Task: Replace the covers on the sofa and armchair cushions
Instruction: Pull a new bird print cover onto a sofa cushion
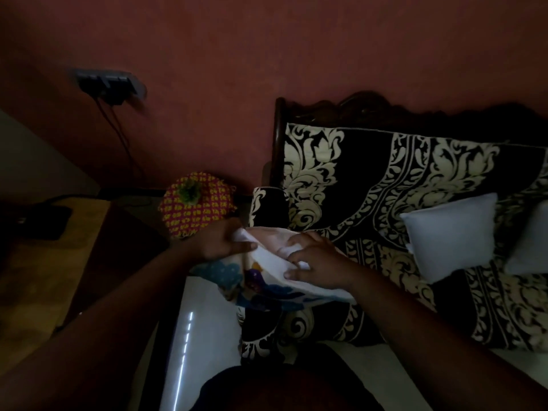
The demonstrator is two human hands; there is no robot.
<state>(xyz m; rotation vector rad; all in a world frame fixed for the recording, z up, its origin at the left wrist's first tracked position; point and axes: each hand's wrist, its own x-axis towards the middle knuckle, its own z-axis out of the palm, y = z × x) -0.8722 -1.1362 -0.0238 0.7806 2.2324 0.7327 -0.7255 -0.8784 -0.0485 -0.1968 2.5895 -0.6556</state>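
There is one view only, a wide-angle camera worn on the person's head, looking forward and steeply down. It sits close above the hands, whose forearms come in from the bottom corners. It faces the red wall (296,54) across the top of the frame, with the sofa (370,179) filling the right and a wooden counter (44,277) at the left edge. Edges bend from the wide lens, and the scene is dim.

both forearms are showing bare, with no sleeves in view; dark clothing (284,387) is showing at the frame's bottom centre.
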